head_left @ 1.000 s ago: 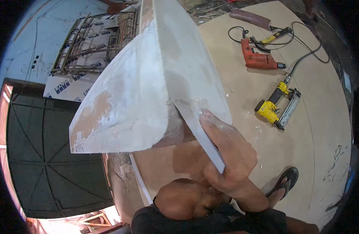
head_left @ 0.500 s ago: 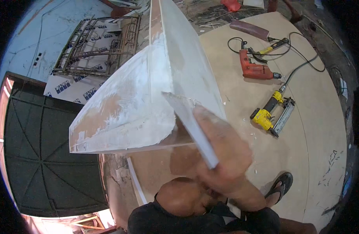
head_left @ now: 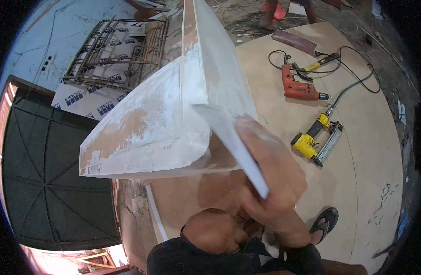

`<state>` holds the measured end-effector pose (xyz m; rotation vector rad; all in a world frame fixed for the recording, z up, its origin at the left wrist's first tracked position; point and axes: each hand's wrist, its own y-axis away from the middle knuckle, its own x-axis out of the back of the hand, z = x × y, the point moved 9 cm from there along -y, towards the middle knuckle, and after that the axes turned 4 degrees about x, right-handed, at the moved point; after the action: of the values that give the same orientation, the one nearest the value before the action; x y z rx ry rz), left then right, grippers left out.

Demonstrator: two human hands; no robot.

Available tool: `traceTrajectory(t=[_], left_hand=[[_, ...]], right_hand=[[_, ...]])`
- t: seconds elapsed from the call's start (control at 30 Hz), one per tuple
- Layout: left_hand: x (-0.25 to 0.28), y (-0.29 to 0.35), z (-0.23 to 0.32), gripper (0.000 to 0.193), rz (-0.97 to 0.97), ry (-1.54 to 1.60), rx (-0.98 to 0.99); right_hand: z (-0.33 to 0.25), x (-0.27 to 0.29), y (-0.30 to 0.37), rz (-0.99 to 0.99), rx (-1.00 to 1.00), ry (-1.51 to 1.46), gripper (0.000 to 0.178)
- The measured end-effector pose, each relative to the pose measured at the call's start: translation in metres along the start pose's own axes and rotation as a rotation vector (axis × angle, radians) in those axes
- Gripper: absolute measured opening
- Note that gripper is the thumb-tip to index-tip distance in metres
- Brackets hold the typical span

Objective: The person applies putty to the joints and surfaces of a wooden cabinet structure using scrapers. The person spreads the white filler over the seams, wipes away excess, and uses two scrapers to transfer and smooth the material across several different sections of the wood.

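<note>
My right hand (head_left: 274, 169) is closed round a flat, pale putty spreader (head_left: 240, 151), seen nearly edge-on. The spreader's far tip lies over the white-coated face of a tall, pointed wooden piece (head_left: 151, 123), close to its vertical ridge; whether it touches cannot be told. White filler covers much of this piece in uneven smears, with bare brown wood showing through at the left and near the top. Its lower right corner is rounded, with a brown, shaded area behind. I cannot make out my left hand.
On the plywood sheet (head_left: 329, 183) at the right lie a red drill (head_left: 299, 87), a yellow-black nail gun (head_left: 313, 140), a yellow-handled tool (head_left: 322, 62) and a brown block (head_left: 293, 42). A metal frame (head_left: 119, 59) stands far left. A person's legs (head_left: 271, 16) show at the back.
My right hand and the spreader have shifted slightly right and down, and more of the spreader's flat side shows. A person's legs have come into view at the back.
</note>
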<state>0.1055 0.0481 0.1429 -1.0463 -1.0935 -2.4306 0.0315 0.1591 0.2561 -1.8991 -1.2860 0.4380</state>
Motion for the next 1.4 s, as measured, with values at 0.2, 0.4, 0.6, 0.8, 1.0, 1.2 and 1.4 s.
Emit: traceTrajectory(t=[0.2,0.4,0.6,0.8,1.0,1.2,1.4], left_hand=[[-0.008,0.012,-0.011,0.027,0.159,-0.199,-0.125],[-0.004,-0.021,-0.008,0.015,-0.069,-0.011,0.082],[0.043,-0.061,0.035,0.019,-0.007,-0.136,0.055],[0.039,-0.081,0.042,0.023,0.001,-0.138,-0.017],[0.054,-0.036,0.04,0.028,0.094,-0.099,-0.093],[0.044,0.044,0.034,0.033,0.634,-0.083,-0.444],[-0.174,-0.124,-0.126,0.034,0.622,1.336,0.131]], right_hand=[[-0.016,-0.016,0.033,-0.032,0.017,0.053,0.045],[0.01,0.0,0.075,-0.114,-0.086,0.079,0.031],[0.013,0.042,0.043,0.148,-0.087,0.106,0.028],[0.042,0.033,0.037,0.193,-0.145,-0.093,0.026],[0.035,0.029,0.048,0.229,-0.165,-0.119,0.032],[0.015,0.057,0.006,0.029,0.072,0.25,0.039],[-0.045,0.015,-0.068,-0.407,0.376,0.61,0.046]])
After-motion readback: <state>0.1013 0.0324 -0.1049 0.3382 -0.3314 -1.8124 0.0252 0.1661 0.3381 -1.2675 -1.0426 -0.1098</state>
